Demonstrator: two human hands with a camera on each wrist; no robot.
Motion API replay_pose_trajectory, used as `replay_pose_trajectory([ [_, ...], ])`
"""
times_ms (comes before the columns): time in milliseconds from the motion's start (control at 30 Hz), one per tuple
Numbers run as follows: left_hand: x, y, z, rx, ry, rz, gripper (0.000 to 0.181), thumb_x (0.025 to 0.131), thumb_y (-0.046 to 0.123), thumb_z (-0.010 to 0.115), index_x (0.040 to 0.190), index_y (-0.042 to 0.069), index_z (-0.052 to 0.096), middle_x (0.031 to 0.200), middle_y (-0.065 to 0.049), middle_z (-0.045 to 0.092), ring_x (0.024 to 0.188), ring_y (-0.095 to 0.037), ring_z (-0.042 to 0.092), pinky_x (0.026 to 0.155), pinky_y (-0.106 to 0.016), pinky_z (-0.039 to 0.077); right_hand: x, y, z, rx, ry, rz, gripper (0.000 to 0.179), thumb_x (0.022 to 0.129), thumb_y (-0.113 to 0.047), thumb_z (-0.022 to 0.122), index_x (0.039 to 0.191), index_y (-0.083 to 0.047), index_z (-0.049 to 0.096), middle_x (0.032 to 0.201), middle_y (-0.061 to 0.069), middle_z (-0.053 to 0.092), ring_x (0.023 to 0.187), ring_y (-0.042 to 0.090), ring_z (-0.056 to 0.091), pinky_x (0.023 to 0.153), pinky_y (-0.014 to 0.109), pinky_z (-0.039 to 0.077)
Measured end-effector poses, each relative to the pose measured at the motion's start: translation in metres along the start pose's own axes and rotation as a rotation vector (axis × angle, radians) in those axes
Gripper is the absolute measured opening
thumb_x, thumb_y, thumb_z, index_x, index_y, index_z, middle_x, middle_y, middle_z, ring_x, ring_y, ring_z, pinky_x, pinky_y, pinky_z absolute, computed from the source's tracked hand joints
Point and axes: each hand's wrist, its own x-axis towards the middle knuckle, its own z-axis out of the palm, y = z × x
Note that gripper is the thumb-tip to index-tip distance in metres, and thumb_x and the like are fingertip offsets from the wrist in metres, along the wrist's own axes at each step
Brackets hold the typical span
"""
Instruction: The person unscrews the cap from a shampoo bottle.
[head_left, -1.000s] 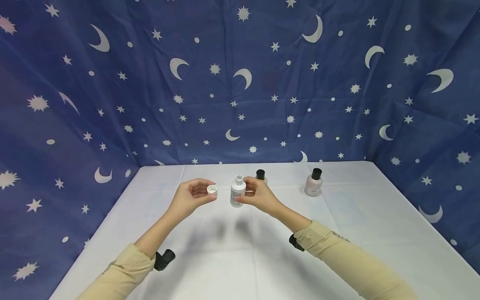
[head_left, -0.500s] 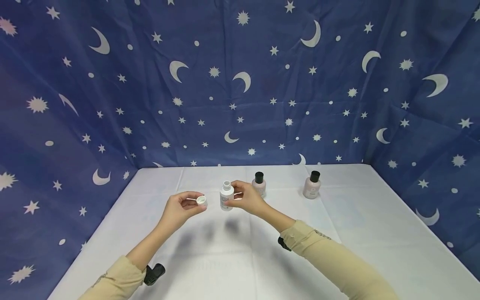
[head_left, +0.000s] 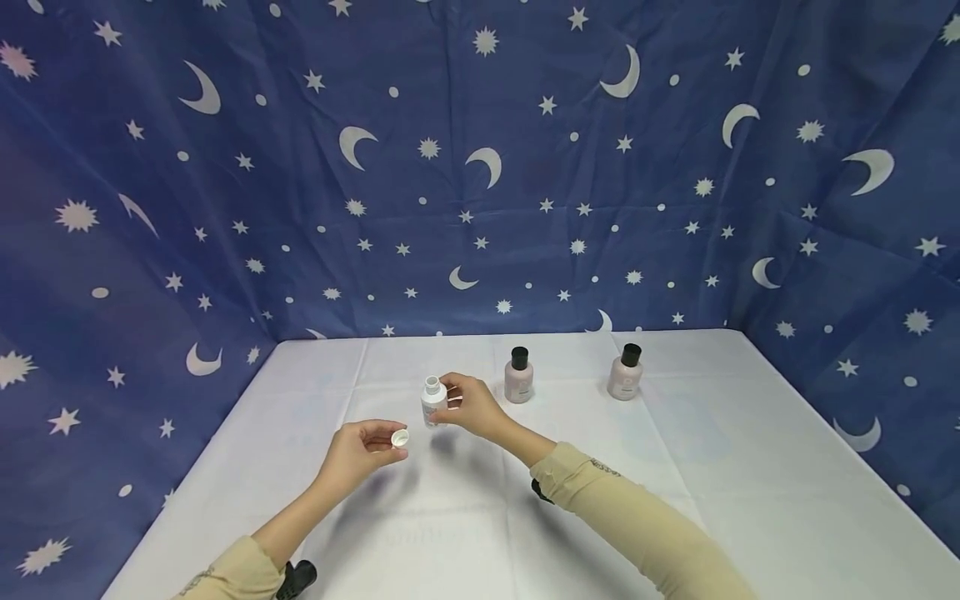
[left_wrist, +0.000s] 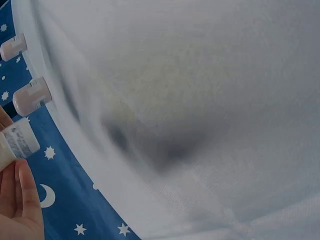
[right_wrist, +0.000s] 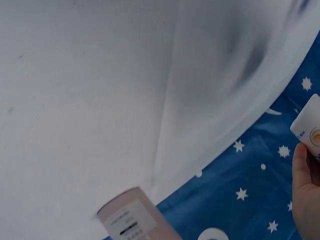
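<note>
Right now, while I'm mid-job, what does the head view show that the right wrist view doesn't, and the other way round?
Only the head view: the left hand pinching the white cap, the open mouth of the white bottle, both pink bottles together and their black caps.

Only the right wrist view: a round gold mark on the white bottle and a black bar on one pink bottle's label.

Both: the right hand gripping the white bottle, at least part of a pink bottle, the white table and the blue starry curtain.

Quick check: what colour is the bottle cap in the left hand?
White; the bottle cap shows best in the head view.
</note>
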Motion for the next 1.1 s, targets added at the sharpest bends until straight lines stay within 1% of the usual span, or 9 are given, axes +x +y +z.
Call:
replay_pose_trajectory([
  [133,-0.001,-0.004,0.002,0.015,0.005,0.009,0.034,0.072,-0.001,0.077,0.104,-0.010,0.066,0.098,-0.023,0.070,0.075,-0.010,0.067,0.068,-0.017,0.055,0.007,0.005,0.013,-0.033,-0.019,-0.018,0.042,0.073,-0.001,0.077,0.111,0.006,0.060,0.103,0.018,0.067,0.095,0.029,0.065,0.080,0.022,0.056],
  [233,-0.001,-0.012,0.005,0.039,0.002,0.012,0.032,0.072,-0.003,0.076,0.102,-0.010,0.067,0.097,-0.022,0.070,0.074,-0.011,0.067,0.066,-0.016,0.055,0.012,0.007,0.020,-0.035,-0.017,-0.011,0.042,0.073,0.000,0.077,0.111,0.007,0.061,0.102,0.019,0.067,0.093,0.029,0.065,0.078,0.022,0.056],
  [400,-0.003,-0.030,0.010,0.095,-0.056,0.032,0.030,0.072,-0.004,0.076,0.101,-0.009,0.066,0.096,-0.021,0.069,0.077,-0.018,0.068,0.066,-0.017,0.055,0.022,0.011,0.027,-0.059,-0.007,0.035,0.040,0.073,0.001,0.077,0.110,0.007,0.061,0.104,0.018,0.067,0.094,0.028,0.066,0.076,0.019,0.056],
  [500,-0.005,-0.035,0.012,0.107,-0.084,0.051,0.030,0.073,-0.004,0.075,0.101,-0.009,0.066,0.096,-0.021,0.069,0.079,-0.023,0.068,0.067,-0.019,0.056,0.029,0.012,0.030,-0.103,-0.003,0.038,0.040,0.073,0.000,0.077,0.110,0.005,0.062,0.104,0.017,0.068,0.094,0.027,0.067,0.076,0.019,0.055],
  [633,-0.003,-0.038,0.015,0.116,-0.103,0.073,0.029,0.073,-0.006,0.074,0.101,-0.010,0.065,0.095,-0.022,0.068,0.080,-0.025,0.068,0.067,-0.021,0.057,0.039,0.015,0.032,-0.146,0.003,0.047,0.041,0.073,-0.002,0.078,0.110,0.004,0.063,0.105,0.016,0.069,0.093,0.026,0.068,0.077,0.022,0.056],
  [767,0.002,-0.038,0.018,0.142,-0.120,0.080,0.028,0.073,-0.007,0.074,0.100,-0.009,0.066,0.093,-0.020,0.068,0.079,-0.023,0.068,0.066,-0.020,0.056,0.051,0.019,0.033,-0.153,0.025,0.090,0.042,0.074,-0.002,0.078,0.113,0.004,0.063,0.106,0.016,0.069,0.093,0.026,0.068,0.078,0.027,0.056],
  [833,0.006,-0.038,0.019,0.157,-0.133,0.090,0.028,0.072,-0.008,0.074,0.099,-0.009,0.066,0.091,-0.019,0.068,0.079,-0.023,0.067,0.066,-0.020,0.056,0.057,0.021,0.033,-0.158,0.040,0.114,0.043,0.074,-0.003,0.078,0.113,0.003,0.063,0.107,0.015,0.069,0.093,0.025,0.068,0.079,0.027,0.056],
  [967,0.011,-0.038,0.021,0.175,-0.180,0.100,0.027,0.071,-0.006,0.076,0.096,-0.008,0.067,0.087,-0.016,0.069,0.077,-0.021,0.066,0.065,-0.019,0.055,0.066,0.025,0.035,-0.173,0.070,0.142,0.041,0.073,-0.004,0.079,0.111,0.003,0.064,0.105,0.015,0.070,0.092,0.024,0.068,0.078,0.027,0.056],
  [1100,0.013,-0.039,0.023,0.205,-0.226,0.095,0.027,0.070,-0.004,0.077,0.095,-0.006,0.067,0.085,-0.013,0.068,0.074,-0.017,0.064,0.064,-0.016,0.053,0.070,0.029,0.039,-0.183,0.086,0.176,0.040,0.073,-0.003,0.079,0.109,0.003,0.064,0.104,0.014,0.070,0.093,0.025,0.067,0.080,0.028,0.056],
])
